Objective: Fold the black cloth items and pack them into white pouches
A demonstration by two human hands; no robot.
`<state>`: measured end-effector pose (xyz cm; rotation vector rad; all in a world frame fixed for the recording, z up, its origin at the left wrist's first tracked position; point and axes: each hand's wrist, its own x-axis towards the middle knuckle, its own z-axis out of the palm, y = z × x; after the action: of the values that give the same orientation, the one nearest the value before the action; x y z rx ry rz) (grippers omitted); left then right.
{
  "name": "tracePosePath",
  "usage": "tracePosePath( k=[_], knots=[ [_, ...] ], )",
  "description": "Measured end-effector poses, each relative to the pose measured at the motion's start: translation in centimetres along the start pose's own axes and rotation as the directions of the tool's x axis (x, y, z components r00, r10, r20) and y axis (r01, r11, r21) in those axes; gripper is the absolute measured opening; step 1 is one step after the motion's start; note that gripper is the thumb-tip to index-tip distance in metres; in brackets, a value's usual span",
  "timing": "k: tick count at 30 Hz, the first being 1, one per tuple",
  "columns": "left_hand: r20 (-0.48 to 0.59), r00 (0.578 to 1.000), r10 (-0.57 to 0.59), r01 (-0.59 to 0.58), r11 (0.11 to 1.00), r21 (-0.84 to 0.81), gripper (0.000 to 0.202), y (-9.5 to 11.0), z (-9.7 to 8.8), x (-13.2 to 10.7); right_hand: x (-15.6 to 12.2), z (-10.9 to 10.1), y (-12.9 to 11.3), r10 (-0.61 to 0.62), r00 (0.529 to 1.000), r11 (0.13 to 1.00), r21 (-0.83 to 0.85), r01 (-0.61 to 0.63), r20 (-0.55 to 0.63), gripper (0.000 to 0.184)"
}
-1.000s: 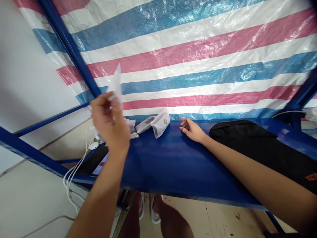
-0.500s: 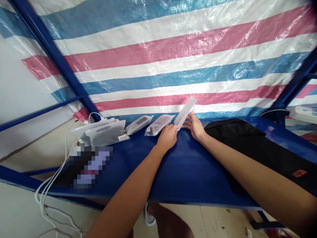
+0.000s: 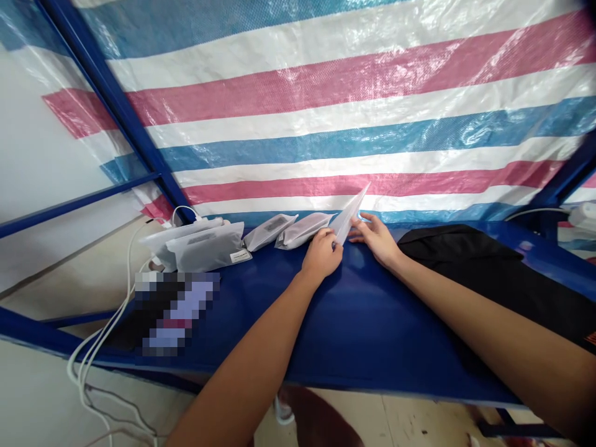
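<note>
My left hand (image 3: 323,253) is closed, pinching the lower end of a frosted, translucent plastic pouch (image 3: 351,213). The pouch stands tilted up to the right, its pointed top corner in front of the striped sheet. Whether anything is inside it, I cannot tell. Close against its right side is my right hand (image 3: 376,241), fingers spread, with the fingertips at the plastic. Just left of my left hand lies a filled frosted pouch (image 3: 305,230), and beside that another pouch (image 3: 270,231) with a dark item showing through.
Further left, larger frosted pouches (image 3: 209,247) lean together, one bearing a white label. A blurred-out dark item (image 3: 172,310) lies in front of them. White cables (image 3: 100,335) hang off the blue shelf's (image 3: 372,335) left end. Black cloth (image 3: 479,267) covers the right part.
The pouch between my hands has turned and now looks more pointed. My right hand's fingers have spread wider, and the view has shifted slightly.
</note>
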<state>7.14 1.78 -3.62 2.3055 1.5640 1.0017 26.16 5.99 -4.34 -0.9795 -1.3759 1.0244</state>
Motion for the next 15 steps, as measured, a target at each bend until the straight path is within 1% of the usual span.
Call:
tracePosePath(
  k=[3,5,7,9,10,12,14,15],
  knots=[
    [0.039,0.999,0.003,-0.004,1.000,0.012,0.017,0.0,0.2,-0.2,-0.4,0.1,-0.9,0.011,0.999,1.000,0.020,-0.012,0.044,0.059],
    [0.071,0.997,0.025,-0.027,0.999,0.022,0.019,0.1,0.3,-0.5,-0.6,0.1,-1.2,-0.005,0.997,1.000,0.004,0.005,0.077,0.056],
    [0.103,0.992,0.070,-0.072,0.997,0.023,0.023,0.3,0.3,-0.9,-0.7,0.2,-1.2,-0.058,0.991,0.996,-0.067,0.066,0.117,0.048],
    [0.120,0.989,0.086,-0.090,0.996,0.022,0.025,0.4,0.4,-1.1,-0.9,0.2,-1.1,-0.113,0.987,0.973,-0.190,0.133,0.112,0.037],
    [0.118,0.991,0.066,-0.069,0.997,0.021,0.026,0.4,0.4,-1.1,-1.0,0.2,-1.0,-0.135,0.987,0.952,-0.265,0.155,0.089,0.033],
    [0.076,0.997,-0.028,0.028,1.000,0.006,0.037,0.3,0.5,-1.0,-1.3,-0.1,-1.1,-0.187,0.982,0.888,-0.424,0.178,0.021,0.032],
    [0.001,0.990,-0.138,0.138,0.990,-0.035,0.055,0.0,0.6,-0.7,-1.4,-0.6,-1.2,-0.283,0.959,0.787,-0.575,0.222,-0.017,0.037],
    [-0.042,0.983,-0.180,0.178,0.982,-0.062,0.062,-0.2,0.6,-0.5,-1.4,-1.1,-1.2,-0.346,0.938,0.727,-0.641,0.248,-0.030,0.038]
  ],
)
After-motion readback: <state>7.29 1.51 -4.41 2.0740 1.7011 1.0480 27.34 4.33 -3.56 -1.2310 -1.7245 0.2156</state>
